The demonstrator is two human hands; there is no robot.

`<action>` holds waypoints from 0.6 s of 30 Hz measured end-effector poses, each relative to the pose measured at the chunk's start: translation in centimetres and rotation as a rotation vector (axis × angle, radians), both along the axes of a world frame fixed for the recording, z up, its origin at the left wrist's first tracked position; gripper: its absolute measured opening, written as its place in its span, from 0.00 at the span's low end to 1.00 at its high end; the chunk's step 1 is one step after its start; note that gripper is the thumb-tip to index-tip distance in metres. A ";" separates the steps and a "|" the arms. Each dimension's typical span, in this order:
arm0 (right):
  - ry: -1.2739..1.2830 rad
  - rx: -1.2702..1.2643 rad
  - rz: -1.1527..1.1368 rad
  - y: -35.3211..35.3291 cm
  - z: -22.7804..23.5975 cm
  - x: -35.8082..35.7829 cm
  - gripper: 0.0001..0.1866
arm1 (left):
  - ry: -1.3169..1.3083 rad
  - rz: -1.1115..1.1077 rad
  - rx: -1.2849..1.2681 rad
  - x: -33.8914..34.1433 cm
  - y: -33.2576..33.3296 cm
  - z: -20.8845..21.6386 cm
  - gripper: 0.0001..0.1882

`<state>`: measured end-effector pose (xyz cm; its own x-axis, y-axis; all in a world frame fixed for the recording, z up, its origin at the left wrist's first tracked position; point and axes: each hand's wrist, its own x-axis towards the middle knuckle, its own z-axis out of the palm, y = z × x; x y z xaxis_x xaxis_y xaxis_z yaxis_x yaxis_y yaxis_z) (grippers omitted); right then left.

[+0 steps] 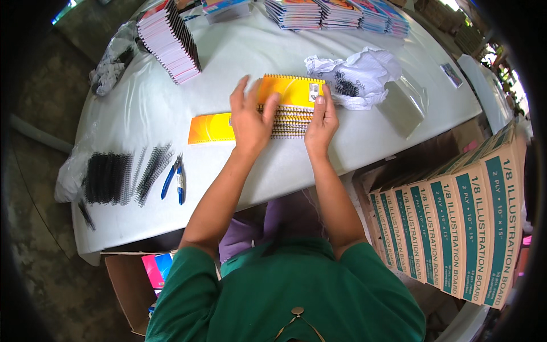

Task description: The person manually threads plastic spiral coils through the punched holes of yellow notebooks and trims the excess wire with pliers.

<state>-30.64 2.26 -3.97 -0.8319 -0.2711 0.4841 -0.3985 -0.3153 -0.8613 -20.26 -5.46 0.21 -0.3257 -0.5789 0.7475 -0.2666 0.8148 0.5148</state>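
While right fingers (320, 101) grip only 3 o'clock edge: yellow notebook (288, 88) could pivot, coils (290, 123) snagging.
Left fingers (270, 108): spread, loose.

A tall stack of white-paged, black-coiled notebooks (168, 45) stands toward the far left of the table with a smooth white cover (364, 142), near a crumpled clear plastic bag (107, 77). Stacks of glossy multicoloured booklets (293, 15) line the far edge. Tan cardboard boxes with dark green bands (450, 228) stand at right; an open brown cardboard box (122, 285) sits low at left, bright pink and blue sheets (152, 271) inside
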 end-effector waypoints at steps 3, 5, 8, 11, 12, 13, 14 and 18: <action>-0.029 -0.001 -0.008 -0.2 0.4 1.1 0.19 | 0.177 0.065 0.464 0.1 -0.2 -1.1 0.16; 0.037 -0.002 -0.049 -0.6 -0.1 0.5 0.18 | 0.191 0.103 0.512 0.1 -0.9 -2.3 0.16; -0.033 -0.018 -0.058 0.3 -0.3 0.4 0.17 | 0.092 0.029 0.512 1.4 -1.1 -0.9 0.15; 0.135 -0.120 -0.138 2.7 0.8 1.1 0.16 | -0.062 0.094 0.329 5.8 -4.0 0.2 0.19; 0.177 -0.191 -0.139 3.8 1.2 1.5 0.16 | -0.355 -0.012 0.281 8.2 -5.1 0.4 0.22; 0.212 -0.263 -0.134 4.8 1.1 2.4 0.16 | -0.651 -0.113 0.230 10.7 -5.5 0.4 0.25; 0.153 -0.197 -0.014 6.0 0.4 3.7 0.15 | -0.811 -0.134 0.317 12.0 -5.1 -0.1 0.27; 0.108 0.065 0.455 8.6 -1.0 8.8 0.16 | -0.686 -0.046 -0.132 13.6 -3.5 -3.6 0.17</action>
